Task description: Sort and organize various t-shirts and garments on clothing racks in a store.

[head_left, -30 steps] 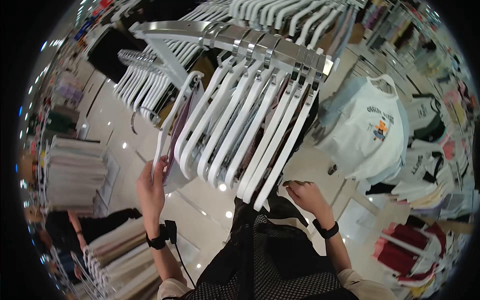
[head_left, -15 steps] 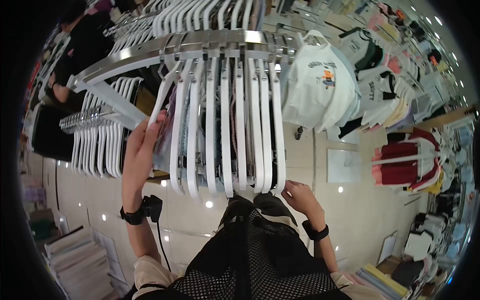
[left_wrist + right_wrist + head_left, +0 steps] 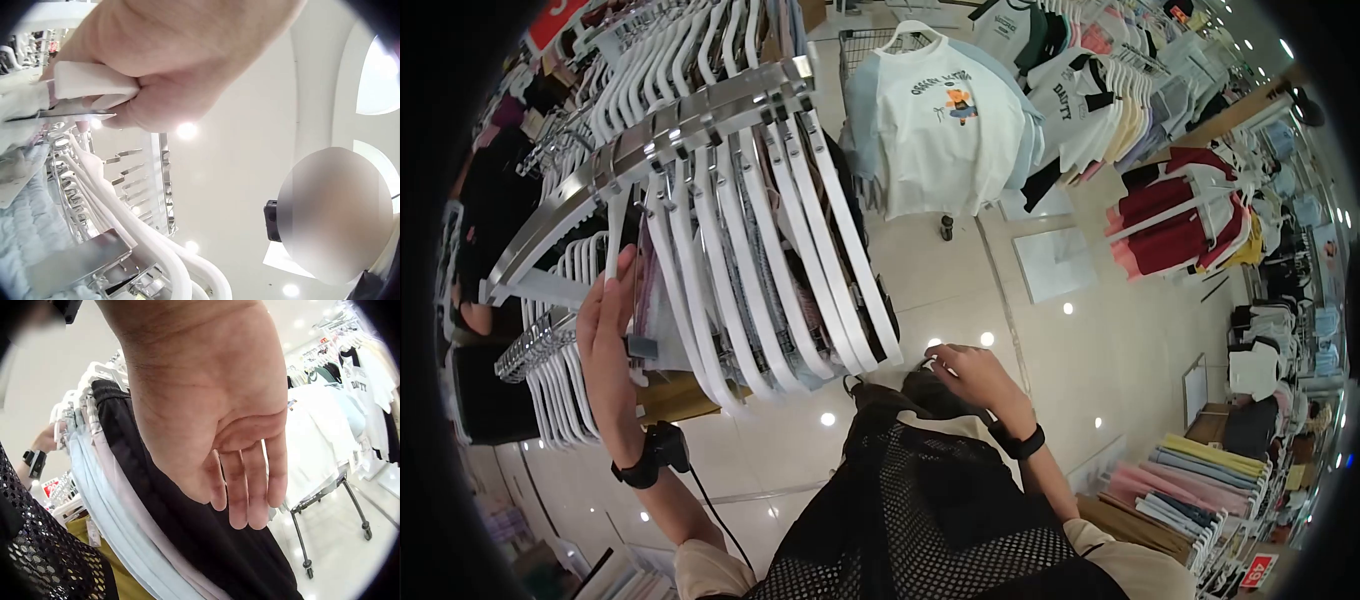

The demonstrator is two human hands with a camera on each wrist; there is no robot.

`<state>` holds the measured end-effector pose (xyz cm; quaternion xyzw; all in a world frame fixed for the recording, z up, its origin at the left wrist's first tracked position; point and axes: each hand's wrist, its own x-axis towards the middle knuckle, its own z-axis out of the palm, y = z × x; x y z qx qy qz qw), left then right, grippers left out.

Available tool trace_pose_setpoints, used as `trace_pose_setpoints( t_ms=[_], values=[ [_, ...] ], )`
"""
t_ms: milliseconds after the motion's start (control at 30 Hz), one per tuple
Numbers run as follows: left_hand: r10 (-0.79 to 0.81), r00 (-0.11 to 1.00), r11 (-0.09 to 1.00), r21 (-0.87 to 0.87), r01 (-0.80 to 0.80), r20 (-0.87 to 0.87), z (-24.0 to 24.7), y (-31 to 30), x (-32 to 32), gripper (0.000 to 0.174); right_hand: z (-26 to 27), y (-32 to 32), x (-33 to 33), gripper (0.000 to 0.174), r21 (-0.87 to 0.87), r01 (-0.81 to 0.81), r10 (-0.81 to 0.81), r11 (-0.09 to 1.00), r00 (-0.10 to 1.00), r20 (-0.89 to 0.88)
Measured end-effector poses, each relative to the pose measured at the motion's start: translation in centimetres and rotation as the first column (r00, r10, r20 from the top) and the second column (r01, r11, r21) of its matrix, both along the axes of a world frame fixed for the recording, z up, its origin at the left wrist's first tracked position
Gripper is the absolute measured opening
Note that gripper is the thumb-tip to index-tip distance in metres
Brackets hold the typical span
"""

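Gripping a curved white plastic hanger [image 3: 84,82] in the left hand [image 3: 605,325].

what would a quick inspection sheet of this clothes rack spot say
surface: glossy tiled floor, light glints on it
job's things: white hangers with garments on a steel rail; the end hanger is in hand
clutter: flat white panel lying on the floor
hands: left hand pinches the end hanger; right hand relaxed, holding nothing, beside a black garment
cables: black cable from the left wristband
surroundings: white print sweatshirt, folded stacks
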<state>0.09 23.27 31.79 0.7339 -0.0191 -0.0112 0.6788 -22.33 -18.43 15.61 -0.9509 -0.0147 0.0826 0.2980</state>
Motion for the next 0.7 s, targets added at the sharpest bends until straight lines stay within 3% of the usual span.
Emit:
trace_pose_setpoints(
  t_ms=[233, 333, 533, 700],
  values=[
    [0.059, 0.998, 0.995, 0.078, -0.061, 0.026, 1.9, -0.7, -0.6, 0.051, 0.8, -0.3, 1.6, 0.021, 0.018, -0.068, 0.068, 0.998, 0.998, 0.005],
    [0.087, 0.995, 0.995, 0.047, -0.089, 0.044, 2.0, -0.1, -0.2, 0.051, 0.2, -1.1, 3.3, 0.021, 0.022, -0.140, 0.138, 0.990, 0.986, 0.094],
    [0.109, 0.993, 0.993, 0.037, -0.111, 0.038, 0.5, 0.3, 0.3, 0.048, 0.3, -2.8, 5.5, 0.020, 0.022, -0.305, 0.302, 0.952, 0.948, 0.098],
    [0.174, 0.984, 0.980, 0.093, -0.176, 0.031, 2.0, -1.5, 0.7, 0.048, -0.5, -4.0, 5.6, 0.019, 0.027, -0.286, 0.280, 0.958, 0.950, 0.136]
  ],
)
